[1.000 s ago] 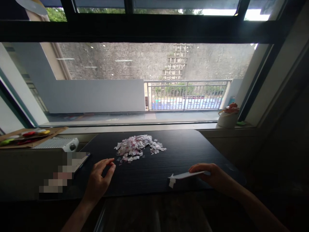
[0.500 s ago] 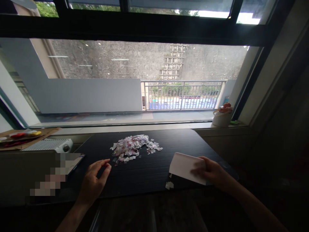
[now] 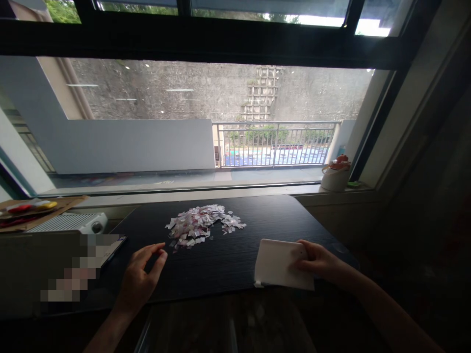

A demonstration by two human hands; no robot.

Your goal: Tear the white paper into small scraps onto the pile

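Note:
My right hand [image 3: 316,260] grips a white card [image 3: 275,262] by its right side, thumb on the face towards me. The card is tilted over the front right of the black table [image 3: 206,274]. A few small white scraps [image 3: 258,284] show at its lower left corner; the card hides part of them. My left hand [image 3: 142,272] is over the table's front left, fingers loosely curved, thumb and forefinger slightly apart with nothing seen between them. Beyond it lies a heap of small whitish and pinkish paper pieces [image 3: 196,223], not touched by either hand.
Left of my left hand is a flat phone-like thing [image 3: 116,250], partly blurred out. A white heater-like box [image 3: 91,223] and cardboard [image 3: 69,206] with coloured items stand far left. On the window sill is a white pot [image 3: 334,179] with orange on top.
My right hand has turned the white card and lowered it towards the table's front edge, covering more of the loose scraps. My left hand keeps its pose. The view has shifted slightly.

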